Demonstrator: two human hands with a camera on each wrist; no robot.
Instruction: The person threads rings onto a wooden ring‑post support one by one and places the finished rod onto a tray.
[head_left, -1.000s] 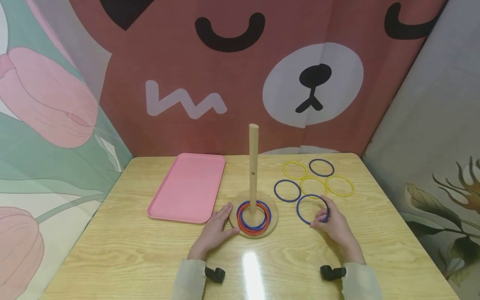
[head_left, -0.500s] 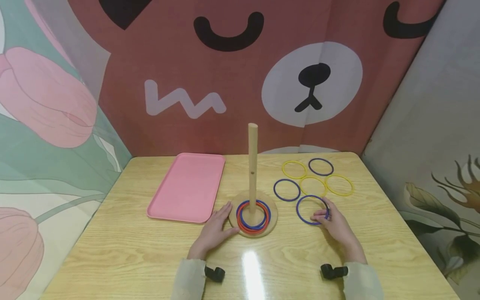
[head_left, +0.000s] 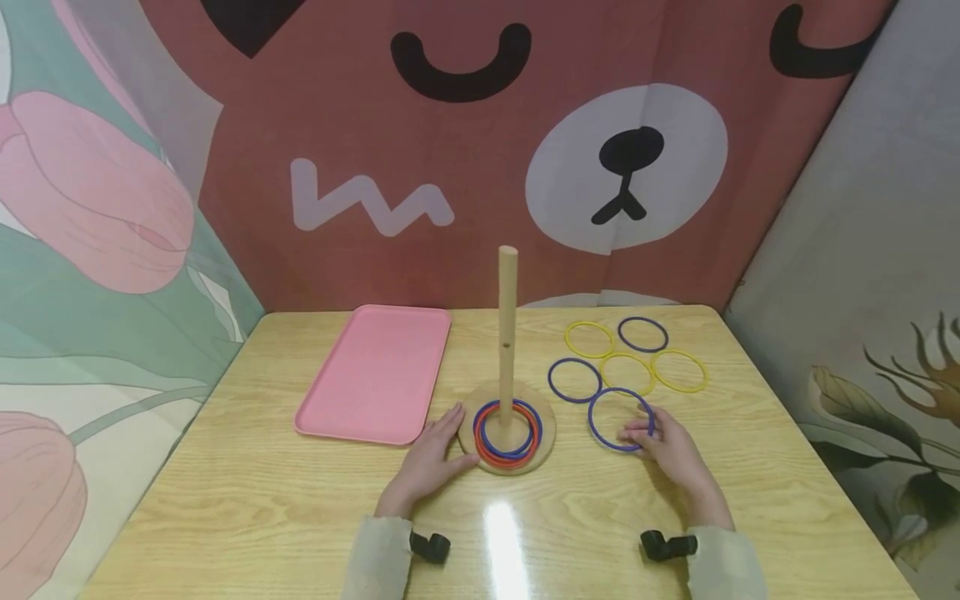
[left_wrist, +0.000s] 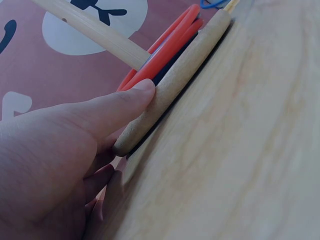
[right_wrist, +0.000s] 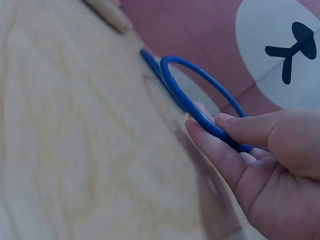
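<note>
Thumb and fingers of my right hand (head_left: 671,450) pinch a blue ring (head_left: 592,423) by its right side. In the right wrist view this blue ring (right_wrist: 172,85) tilts up above the table. My left hand (head_left: 426,468) rests against the left edge of a round wooden base (head_left: 549,429), fingers spread and fairly straight. The left wrist view shows its thumb touching the rim of the base (left_wrist: 175,87); its other fingers are partly hidden. A wooden post (head_left: 507,317) stands upright on the base. Red rings (head_left: 491,460) and blue rings lie around its foot.
Behind the right hand lie several loose rings, including a blue ring (head_left: 550,386), another blue ring (head_left: 667,342) and a yellow ring (head_left: 706,379). A pink tray (head_left: 375,375) lies left of the base. A fabric backdrop (head_left: 337,275) hangs behind the table.
The blue ring in my right hand has shifted slightly left and the fingers have adjusted on its edge. My left hand has stayed at the base.
</note>
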